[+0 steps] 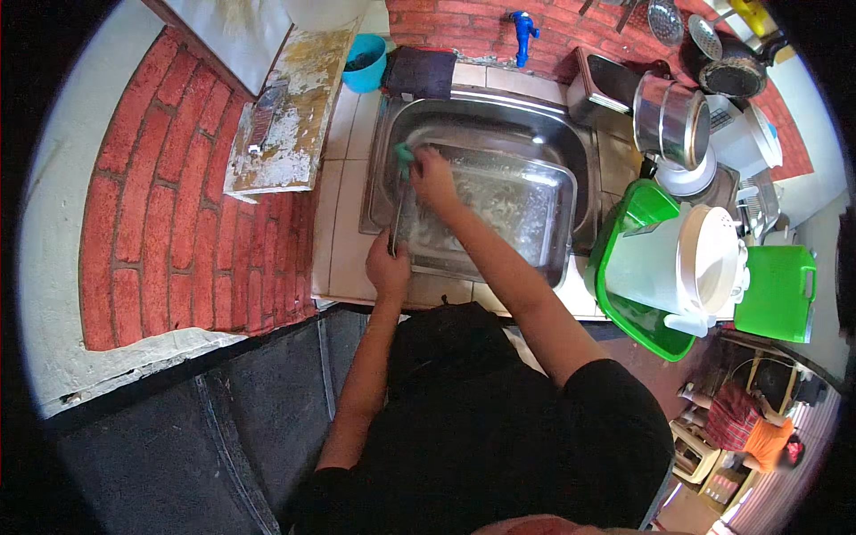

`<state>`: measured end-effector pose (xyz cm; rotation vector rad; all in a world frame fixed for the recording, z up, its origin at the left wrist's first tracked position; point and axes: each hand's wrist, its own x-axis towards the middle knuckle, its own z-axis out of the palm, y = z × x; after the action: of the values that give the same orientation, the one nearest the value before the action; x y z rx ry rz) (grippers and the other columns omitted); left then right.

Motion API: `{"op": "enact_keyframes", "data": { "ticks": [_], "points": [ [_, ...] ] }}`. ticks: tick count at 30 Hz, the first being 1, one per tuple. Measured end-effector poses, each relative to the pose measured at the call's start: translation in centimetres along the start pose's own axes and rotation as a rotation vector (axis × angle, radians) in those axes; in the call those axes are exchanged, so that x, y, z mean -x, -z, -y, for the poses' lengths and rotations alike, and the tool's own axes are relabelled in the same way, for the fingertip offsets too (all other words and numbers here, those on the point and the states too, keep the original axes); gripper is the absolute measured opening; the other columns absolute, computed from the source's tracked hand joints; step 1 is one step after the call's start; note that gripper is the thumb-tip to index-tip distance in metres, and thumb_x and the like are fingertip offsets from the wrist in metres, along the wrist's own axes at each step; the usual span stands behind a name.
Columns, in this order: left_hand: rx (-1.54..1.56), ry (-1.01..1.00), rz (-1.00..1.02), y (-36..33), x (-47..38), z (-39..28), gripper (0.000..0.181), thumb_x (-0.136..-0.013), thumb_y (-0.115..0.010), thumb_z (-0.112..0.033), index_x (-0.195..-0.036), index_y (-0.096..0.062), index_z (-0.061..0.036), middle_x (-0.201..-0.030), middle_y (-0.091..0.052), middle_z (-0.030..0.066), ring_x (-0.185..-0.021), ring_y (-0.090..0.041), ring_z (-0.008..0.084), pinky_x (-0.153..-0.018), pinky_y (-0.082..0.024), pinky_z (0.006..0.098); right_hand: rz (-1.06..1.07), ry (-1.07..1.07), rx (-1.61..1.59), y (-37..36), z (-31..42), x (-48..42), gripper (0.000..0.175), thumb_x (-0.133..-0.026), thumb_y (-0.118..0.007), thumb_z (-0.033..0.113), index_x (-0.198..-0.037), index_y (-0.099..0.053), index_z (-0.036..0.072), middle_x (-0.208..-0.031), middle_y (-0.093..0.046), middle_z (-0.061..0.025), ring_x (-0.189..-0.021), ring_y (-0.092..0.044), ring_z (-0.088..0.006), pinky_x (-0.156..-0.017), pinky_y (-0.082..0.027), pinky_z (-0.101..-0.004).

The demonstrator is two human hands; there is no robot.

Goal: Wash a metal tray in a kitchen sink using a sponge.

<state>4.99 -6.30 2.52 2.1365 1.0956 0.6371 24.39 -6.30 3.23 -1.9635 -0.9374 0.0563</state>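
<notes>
A rectangular metal tray (pixel 495 194), wet and streaked with suds, lies tilted over the stainless steel sink (pixel 588 154). My left hand (pixel 388 264) grips its near left rim. At the tray's far left corner, my right hand (pixel 433 175) holds a green scrubbing pad (pixel 403 152) against the edge; its fingertips are partly hidden.
Behind the sink are a dark cloth (pixel 421 72), a turquoise tub (pixel 366 63) and a blue tap (pixel 523 37). Pots (pixel 671 120), a green basin (pixel 605 294) and a white bucket (pixel 649 264) crowd the right. A worn board (pixel 294 107) juts out at left. Another person (pixel 742 424) is at lower right.
</notes>
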Motion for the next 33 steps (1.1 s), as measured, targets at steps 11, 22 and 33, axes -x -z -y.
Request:
{"op": "enact_keyframes", "data": {
  "ticks": [11, 22, 33],
  "points": [
    [0.04, 0.12, 0.098, 0.4, 0.4, -0.3, 0.04, -0.077, -0.063, -0.014, -0.115, -0.057, -0.0037, -0.094, -0.066, 0.0198, -0.088, -0.063, 0.0388, -0.078, -0.047, 0.0447, 0.246, 0.114, -0.055, 0.7, 3.5, 7.7, 0.026, -0.077, -0.059, 0.01, -0.103, -0.062, 0.003, -0.095, -0.06, -0.0173, -0.088, -0.058, -0.0385, -0.075, -0.047, -0.0469],
    [-0.047, 0.083, 0.058, 0.1, 0.5, -0.9, 0.035, -0.087, -0.056, -0.02, -0.116, -0.056, -0.0002, -0.097, -0.065, 0.0225, -0.09, -0.062, 0.0397, -0.079, -0.047, 0.0446, -0.013, -0.001, -0.006, -1.0, -0.1, 0.2, 0.029, -0.077, -0.06, 0.015, -0.104, -0.062, 0.005, -0.093, -0.06, -0.0165, -0.088, -0.059, -0.0371, -0.074, -0.048, -0.047],
    [0.062, 0.073, 0.016, -0.5, 0.8, 0.1, 0.034, -0.097, -0.042, -0.028, -0.111, -0.058, -0.0019, -0.09, -0.064, 0.0222, -0.081, -0.061, 0.0406, -0.068, -0.047, 0.0456, 0.311, -0.029, -0.159, 0.4, 3.0, 8.6, 0.028, -0.076, -0.058, 0.004, -0.103, -0.054, -0.002, -0.091, -0.061, -0.0252, -0.087, -0.06, -0.0422, -0.075, -0.048, -0.0456]
  ]
}}
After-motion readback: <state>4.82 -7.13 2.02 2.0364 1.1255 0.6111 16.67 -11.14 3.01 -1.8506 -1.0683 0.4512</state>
